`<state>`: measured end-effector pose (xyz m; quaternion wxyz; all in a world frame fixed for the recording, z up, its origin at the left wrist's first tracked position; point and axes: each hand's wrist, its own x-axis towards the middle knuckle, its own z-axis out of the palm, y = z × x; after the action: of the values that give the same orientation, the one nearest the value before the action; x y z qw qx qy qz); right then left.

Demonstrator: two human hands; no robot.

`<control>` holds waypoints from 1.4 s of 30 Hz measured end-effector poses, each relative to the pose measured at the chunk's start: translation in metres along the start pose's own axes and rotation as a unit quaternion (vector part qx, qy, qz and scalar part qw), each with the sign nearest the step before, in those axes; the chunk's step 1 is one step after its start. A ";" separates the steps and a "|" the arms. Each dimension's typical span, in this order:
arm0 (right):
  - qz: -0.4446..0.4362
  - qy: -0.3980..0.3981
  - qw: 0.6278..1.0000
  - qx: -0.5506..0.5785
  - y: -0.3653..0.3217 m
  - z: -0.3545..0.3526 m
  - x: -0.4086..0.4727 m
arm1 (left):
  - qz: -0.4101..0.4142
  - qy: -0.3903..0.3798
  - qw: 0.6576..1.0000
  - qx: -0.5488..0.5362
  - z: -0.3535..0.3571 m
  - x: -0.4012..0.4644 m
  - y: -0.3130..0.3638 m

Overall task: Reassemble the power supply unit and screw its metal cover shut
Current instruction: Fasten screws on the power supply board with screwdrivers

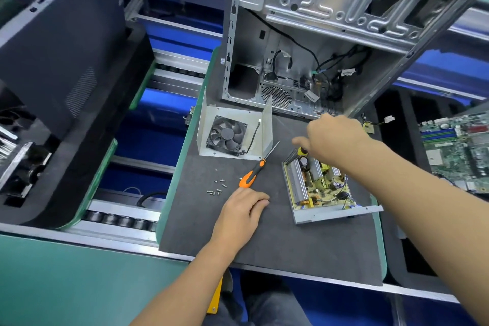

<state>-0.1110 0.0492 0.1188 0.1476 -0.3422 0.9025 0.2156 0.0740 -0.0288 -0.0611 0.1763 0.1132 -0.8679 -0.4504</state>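
Head view: the power supply base tray [312,216] sits on the grey table [277,246] at right, holding the circuit board [321,188] with its heat sinks and capacitors; the metal cover [209,119] lies separate at far left of it, open side up, with the black fan [226,135] mounted inside. Left hand [242,210] rests on the table with fingers loosely bent, fingertips touching the butt of the orange-handled screwdriver [251,176], loose screws [218,188] just left of it. Right hand [333,137] hovers over the far end of the board, fingers hidden, grip cannot be determined; the open computer case [291,34] stands behind, cables inside.
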 end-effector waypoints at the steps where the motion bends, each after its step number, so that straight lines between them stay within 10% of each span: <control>1: -0.028 -0.008 0.998 0.053 0.003 0.002 -0.002 | -0.001 -0.001 1.000 -0.001 0.000 0.000 0.000; 25: -0.001 0.060 0.997 0.043 0.008 0.023 -0.016 | -0.122 0.015 0.992 -0.040 -0.002 0.006 0.014; 33: 0.071 0.240 0.902 0.353 0.057 0.028 -0.054 | -0.310 0.083 0.853 -0.412 -0.006 0.042 0.044; 42: 0.158 0.195 0.770 0.586 0.052 0.103 -0.075 | -0.318 0.056 0.738 -0.593 0.003 0.061 0.074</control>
<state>-0.0805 0.1764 0.0758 0.1038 -0.0768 0.9046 -0.4063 0.0143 -0.0060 0.0101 0.1026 0.2802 -0.3274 -0.8965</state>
